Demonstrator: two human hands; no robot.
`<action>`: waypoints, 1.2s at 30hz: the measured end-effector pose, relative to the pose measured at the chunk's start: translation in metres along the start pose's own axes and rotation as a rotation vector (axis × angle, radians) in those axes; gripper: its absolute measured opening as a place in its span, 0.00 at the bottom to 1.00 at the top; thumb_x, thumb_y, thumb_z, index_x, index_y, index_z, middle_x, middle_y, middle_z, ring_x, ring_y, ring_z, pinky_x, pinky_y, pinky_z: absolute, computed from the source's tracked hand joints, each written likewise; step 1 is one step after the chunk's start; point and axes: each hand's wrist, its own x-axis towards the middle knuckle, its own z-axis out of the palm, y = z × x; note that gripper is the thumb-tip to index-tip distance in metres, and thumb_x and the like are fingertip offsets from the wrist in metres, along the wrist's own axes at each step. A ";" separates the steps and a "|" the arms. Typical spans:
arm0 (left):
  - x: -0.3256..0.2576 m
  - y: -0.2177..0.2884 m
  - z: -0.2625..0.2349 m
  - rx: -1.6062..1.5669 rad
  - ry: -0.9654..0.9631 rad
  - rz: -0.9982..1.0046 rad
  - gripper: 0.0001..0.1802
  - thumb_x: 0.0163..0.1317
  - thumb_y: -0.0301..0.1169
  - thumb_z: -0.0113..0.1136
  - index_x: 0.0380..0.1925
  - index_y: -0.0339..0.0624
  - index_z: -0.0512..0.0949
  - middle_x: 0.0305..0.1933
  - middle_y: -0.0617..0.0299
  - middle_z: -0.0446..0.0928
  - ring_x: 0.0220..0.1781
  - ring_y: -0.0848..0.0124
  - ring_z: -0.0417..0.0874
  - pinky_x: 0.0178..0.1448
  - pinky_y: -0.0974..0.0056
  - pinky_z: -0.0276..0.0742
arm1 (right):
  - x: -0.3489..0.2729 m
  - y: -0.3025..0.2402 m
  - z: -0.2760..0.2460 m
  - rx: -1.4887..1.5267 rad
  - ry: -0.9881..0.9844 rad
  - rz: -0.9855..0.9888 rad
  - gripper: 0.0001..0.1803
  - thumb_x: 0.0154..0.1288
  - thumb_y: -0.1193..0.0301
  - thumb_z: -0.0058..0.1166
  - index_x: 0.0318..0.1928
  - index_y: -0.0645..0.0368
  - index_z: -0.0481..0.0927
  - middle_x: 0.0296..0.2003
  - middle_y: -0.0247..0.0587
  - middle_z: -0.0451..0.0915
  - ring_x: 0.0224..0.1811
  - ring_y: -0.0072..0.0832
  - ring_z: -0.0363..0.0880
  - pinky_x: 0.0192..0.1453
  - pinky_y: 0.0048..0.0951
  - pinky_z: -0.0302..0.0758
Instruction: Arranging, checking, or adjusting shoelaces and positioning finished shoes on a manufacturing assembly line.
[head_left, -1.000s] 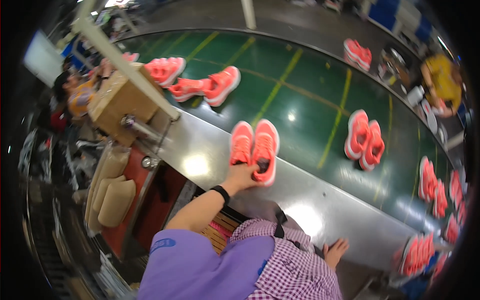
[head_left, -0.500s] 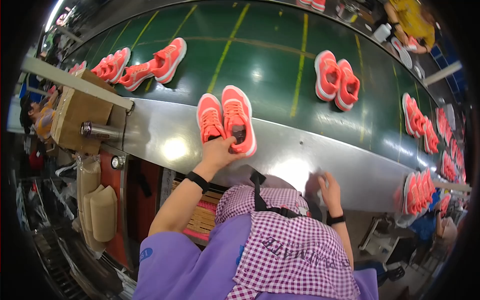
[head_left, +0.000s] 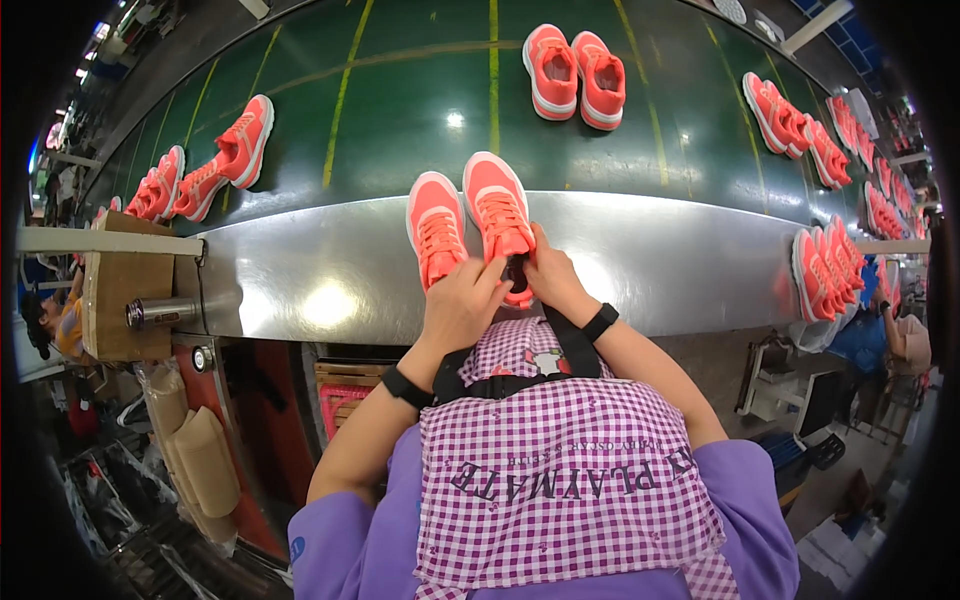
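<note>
While the checked apron (head_left: 560, 470) fills the near edge at six o'clock, both forearms rise from it toward the steel counter (head_left: 300, 270). Left hand (head_left: 462, 305) rests on the heel of the left coral shoe (head_left: 436, 238), fingers (head_left: 490, 275) curled over the shoe's back rim. Right hand (head_left: 552, 280) meets the heel of the right coral shoe (head_left: 500, 215), its fingers bent in around the heel opening and pinching at something dark there; how tightly they close cannot be told. The two hands nearly touch each other at the heels. This pair stands just beside each other, toes pointing to twelve o'clock, heels at the counter's near edge and toes reaching over the far edge onto the green belt (head_left: 400, 110).

At nine o'clock the counter runs bare and shiny to a wooden block (head_left: 125, 300) with a metal cylinder (head_left: 160, 312) at its end. At three o'clock bare steel runs to a row of coral shoes (head_left: 825, 272) standing on edge by the counter's right end.

Beyond, the belt has open green between the pairs: one pair (head_left: 575, 75) at twelve to one o'clock, another (head_left: 225, 160) at ten o'clock, more (head_left: 795, 115) curving off at two o'clock.
</note>
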 end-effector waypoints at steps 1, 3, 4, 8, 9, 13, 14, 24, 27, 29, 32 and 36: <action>0.007 0.002 0.006 0.000 -0.005 -0.003 0.22 0.54 0.34 0.67 0.50 0.42 0.77 0.34 0.58 0.77 0.34 0.61 0.81 0.34 0.59 0.76 | -0.004 0.000 0.003 -0.026 0.045 -0.056 0.38 0.55 0.76 0.51 0.66 0.68 0.53 0.38 0.66 0.79 0.39 0.61 0.79 0.43 0.54 0.75; 0.022 0.002 0.022 0.030 0.076 0.041 0.21 0.52 0.33 0.67 0.45 0.38 0.77 0.39 0.57 0.75 0.42 0.58 0.79 0.40 0.59 0.76 | -0.012 0.004 0.003 -0.051 0.087 -0.112 0.37 0.55 0.78 0.50 0.65 0.69 0.53 0.34 0.64 0.80 0.36 0.61 0.79 0.40 0.54 0.75; 0.026 0.000 0.031 0.055 0.005 0.039 0.18 0.49 0.29 0.64 0.41 0.34 0.76 0.41 0.55 0.75 0.44 0.56 0.78 0.43 0.57 0.76 | -0.015 0.006 0.001 -0.067 0.073 -0.119 0.37 0.54 0.79 0.50 0.65 0.72 0.52 0.37 0.67 0.79 0.37 0.60 0.79 0.40 0.53 0.75; 0.030 -0.003 0.048 0.041 -0.005 0.207 0.17 0.49 0.26 0.60 0.41 0.34 0.75 0.37 0.57 0.74 0.40 0.58 0.77 0.42 0.58 0.76 | -0.029 0.003 0.001 -0.074 0.182 -0.166 0.40 0.54 0.79 0.50 0.66 0.77 0.49 0.47 0.71 0.74 0.38 0.60 0.79 0.40 0.52 0.77; 0.035 -0.003 0.050 0.050 -0.034 0.300 0.17 0.49 0.26 0.58 0.41 0.34 0.76 0.35 0.58 0.74 0.39 0.59 0.77 0.41 0.58 0.77 | -0.026 0.009 0.006 -0.071 0.186 -0.158 0.40 0.54 0.79 0.50 0.66 0.77 0.49 0.47 0.71 0.74 0.38 0.60 0.79 0.40 0.52 0.77; 0.053 0.001 0.041 0.095 -0.163 0.479 0.17 0.50 0.27 0.55 0.42 0.35 0.77 0.30 0.59 0.72 0.36 0.61 0.76 0.41 0.60 0.77 | -0.017 0.021 0.024 -0.074 0.224 -0.253 0.44 0.53 0.79 0.53 0.67 0.79 0.46 0.49 0.70 0.71 0.38 0.60 0.80 0.40 0.52 0.78; 0.056 0.000 0.037 0.119 -0.263 0.475 0.20 0.50 0.26 0.55 0.46 0.33 0.76 0.32 0.60 0.74 0.39 0.62 0.77 0.42 0.58 0.77 | -0.012 0.026 0.028 -0.116 0.200 -0.270 0.43 0.53 0.79 0.53 0.67 0.79 0.46 0.50 0.71 0.71 0.39 0.61 0.79 0.40 0.52 0.78; -0.007 -0.015 0.062 -0.193 -0.067 -0.383 0.40 0.56 0.33 0.66 0.66 0.34 0.59 0.53 0.42 0.72 0.53 0.47 0.76 0.52 0.52 0.75 | -0.028 0.005 -0.004 0.077 0.059 -0.180 0.39 0.55 0.79 0.50 0.66 0.73 0.49 0.40 0.72 0.77 0.42 0.63 0.77 0.44 0.51 0.76; -0.004 -0.015 0.061 -0.206 -0.138 -0.421 0.39 0.57 0.33 0.65 0.66 0.33 0.58 0.52 0.42 0.71 0.51 0.46 0.77 0.52 0.53 0.75 | -0.027 0.026 -0.005 0.150 0.023 -0.196 0.36 0.58 0.74 0.52 0.66 0.69 0.56 0.41 0.68 0.79 0.42 0.58 0.80 0.46 0.46 0.77; -0.008 -0.013 0.062 -0.186 -0.130 -0.414 0.39 0.57 0.33 0.64 0.66 0.33 0.58 0.51 0.42 0.71 0.51 0.45 0.77 0.51 0.52 0.75 | -0.027 0.028 -0.011 0.215 -0.014 -0.182 0.32 0.60 0.71 0.53 0.65 0.66 0.63 0.41 0.64 0.80 0.42 0.54 0.81 0.47 0.42 0.77; -0.005 -0.010 0.063 -0.198 -0.142 -0.448 0.39 0.57 0.30 0.63 0.66 0.32 0.57 0.51 0.42 0.70 0.50 0.45 0.76 0.50 0.52 0.75 | -0.020 0.013 -0.024 0.509 0.166 -0.056 0.14 0.67 0.65 0.53 0.45 0.61 0.83 0.38 0.51 0.83 0.39 0.37 0.84 0.46 0.30 0.76; -0.006 -0.009 0.068 -0.216 -0.115 -0.427 0.40 0.57 0.28 0.62 0.67 0.30 0.55 0.51 0.40 0.69 0.51 0.43 0.75 0.50 0.51 0.75 | -0.011 -0.006 -0.032 0.424 0.218 -0.109 0.14 0.67 0.65 0.52 0.46 0.61 0.82 0.37 0.52 0.83 0.39 0.39 0.83 0.45 0.31 0.76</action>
